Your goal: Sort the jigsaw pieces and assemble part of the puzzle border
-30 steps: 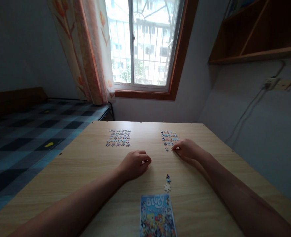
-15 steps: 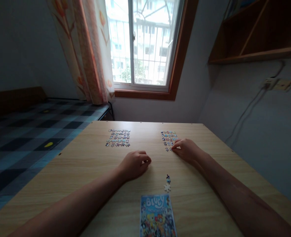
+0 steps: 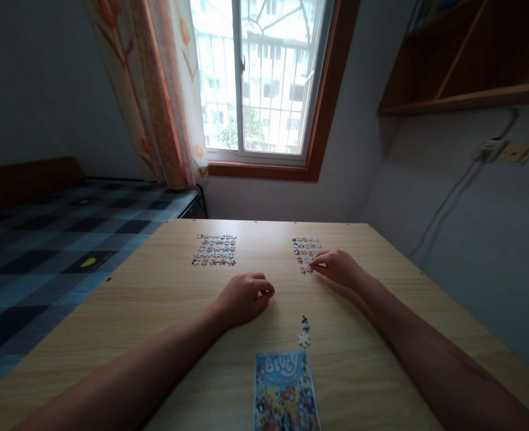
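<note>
At far left, small multicoloured jigsaw pieces (image 3: 221, 255) are laid out in five rows. Right of them and nearer, the bare left hand (image 3: 245, 299) rests loosely curled; whether it holds anything cannot be told. A blue glossy picture sheet (image 3: 286, 389) lies near. Beyond it, a few loose blue and pale pieces (image 3: 304, 339) seem left to place. At far right, a second block of multicoloured pieces (image 3: 307, 245) looks unfinished, its nearest row short; there the bare right hand (image 3: 338, 266) pinches, grip unclear.

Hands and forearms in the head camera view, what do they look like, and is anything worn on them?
The left hand and right hand show no gloves, watch or bracelet. The left forearm and right forearm are bare, with no sleeves in view.
</note>
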{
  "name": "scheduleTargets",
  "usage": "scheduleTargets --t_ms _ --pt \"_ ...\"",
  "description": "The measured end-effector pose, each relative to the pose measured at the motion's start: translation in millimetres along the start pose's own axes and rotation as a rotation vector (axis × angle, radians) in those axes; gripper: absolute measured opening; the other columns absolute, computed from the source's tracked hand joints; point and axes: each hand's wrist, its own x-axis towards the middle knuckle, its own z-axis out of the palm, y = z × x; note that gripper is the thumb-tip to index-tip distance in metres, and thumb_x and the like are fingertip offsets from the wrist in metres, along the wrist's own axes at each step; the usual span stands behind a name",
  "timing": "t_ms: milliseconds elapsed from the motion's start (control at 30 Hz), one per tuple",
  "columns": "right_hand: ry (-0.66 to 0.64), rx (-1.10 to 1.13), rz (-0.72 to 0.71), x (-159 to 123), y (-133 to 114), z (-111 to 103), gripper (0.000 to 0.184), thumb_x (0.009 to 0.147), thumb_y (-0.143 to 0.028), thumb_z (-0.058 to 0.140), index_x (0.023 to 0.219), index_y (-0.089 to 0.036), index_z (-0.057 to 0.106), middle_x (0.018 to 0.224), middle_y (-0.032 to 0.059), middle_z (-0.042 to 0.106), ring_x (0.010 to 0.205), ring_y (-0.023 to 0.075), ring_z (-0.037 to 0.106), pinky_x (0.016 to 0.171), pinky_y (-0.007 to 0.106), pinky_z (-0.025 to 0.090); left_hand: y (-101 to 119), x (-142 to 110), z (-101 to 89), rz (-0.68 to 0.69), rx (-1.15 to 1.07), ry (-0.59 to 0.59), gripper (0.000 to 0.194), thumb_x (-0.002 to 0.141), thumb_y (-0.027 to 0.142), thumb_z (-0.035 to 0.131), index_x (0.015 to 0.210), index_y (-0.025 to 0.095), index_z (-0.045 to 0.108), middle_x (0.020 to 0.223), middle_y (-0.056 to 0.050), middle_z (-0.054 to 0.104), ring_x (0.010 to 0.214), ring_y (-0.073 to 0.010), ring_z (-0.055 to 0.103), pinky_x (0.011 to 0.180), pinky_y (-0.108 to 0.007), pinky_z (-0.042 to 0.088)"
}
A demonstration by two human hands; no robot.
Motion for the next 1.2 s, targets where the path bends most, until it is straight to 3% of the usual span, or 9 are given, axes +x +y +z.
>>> scheduleTargets --t_ms 133,233,367,500,633,933,1033,1200 --pt "-0.001 0.103 -0.075 2.0 -16.7 -12.2 0.016 0.091 -0.031 0.066 0.083 -0.022 0.076 0.082 0.0002 0.071 0.067 0.0122 0.058 0.065 0.023 0.04 0.4 0.6 0.3 0.001 0.014 -0.005 0.016 0.084 0.017 0.06 0.083 0.022 0.075 0.081 0.0 0.07 0.068 -0.0127 0.061 0.065 -0.024 0.045" --pt "-0.209 0.177 -0.114 0.1 -41.5 -24.3 0.022 0.088 -0.036 0.071 0.075 -0.019 0.072 0.065 -0.0022 0.063 0.059 0.0107 0.051 0.057 0.023 0.034 0.6 0.6 0.1 -0.001 0.019 -0.011 0.016 0.084 0.016 0.06 0.084 0.022 0.075 0.083 0.0 0.07 0.071 -0.0134 0.062 0.067 -0.025 0.046" --pt "-0.551 0.203 -0.107 -5.3 -74.5 -34.2 0.026 0.082 -0.041 0.078 0.07 -0.018 0.068 0.058 -0.0048 0.058 0.053 0.0089 0.048 0.05 0.022 0.029 0.5 0.0 0.0 -0.007 0.006 -0.007 0.016 0.083 0.016 0.06 0.085 0.023 0.075 0.083 0.0 0.07 0.071 -0.0131 0.061 0.067 -0.025 0.046" --pt "-0.658 0.147 -0.034 -8.2 -85.0 -33.3 0.021 0.078 -0.032 0.079 0.068 -0.019 0.067 0.056 -0.0056 0.056 0.051 0.009 0.046 0.048 0.023 0.027 0.9 0.5 -0.4 -0.009 0.009 -0.009 0.016 0.083 0.016 0.06 0.084 0.022 0.075 0.082 0.0 0.07 0.069 -0.0128 0.061 0.065 -0.024 0.046" --pt "-0.65 0.114 0.031 -6.6 -68.9 -34.2 0.018 0.075 -0.03 0.079 0.068 -0.019 0.067 0.058 -0.0042 0.057 0.054 0.0108 0.048 0.048 0.024 0.027 0.8 1.0 -0.6 -0.007 0.01 -0.022 0.016 0.082 0.016 0.061 0.085 0.023 0.075 0.083 0.0 0.07 0.069 -0.0122 0.062 0.065 -0.024 0.046" --pt "-0.481 -0.075 0.336 -6.1 0.5 -43.3 0.02 0.077 -0.038 0.077 0.075 -0.019 0.071 0.068 0.0018 0.066 0.06 0.0158 0.055 0.051 0.027 0.029 -1.9 0.1 1.7 -0.002 0.008 -0.008 0.016 0.083 0.016 0.061 0.084 0.022 0.075 0.082 0.0 0.07 0.068 -0.0122 0.062 0.065 -0.023 0.046" --pt "-0.37 -0.075 0.314 -5.5 11.1 -38.7 0.011 0.077 -0.032 0.076 0.081 -0.022 0.076 0.082 0.0031 0.072 0.071 0.0179 0.062 0.055 0.026 0.035 -1.6 0.2 1.3 0.0 0.007 -0.011 0.016 0.082 0.015 0.061 0.084 0.022 0.075 0.082 0.0 0.07 0.067 -0.0122 0.062 0.065 -0.023 0.046" --pt "-0.32 -0.022 0.26 -2.4 11.0 -28.8 0.012 0.08 -0.024 0.069 0.085 -0.024 0.079 0.084 0.003 0.075 0.074 0.0184 0.066 0.06 0.025 0.04 -1.9 -0.3 1.6 0.005 0.012 -0.009 0.016 0.084 0.016 0.06 0.084 0.022 0.075 0.082 0.0 0.07 0.068 -0.0125 0.062 0.066 -0.024 0.047"
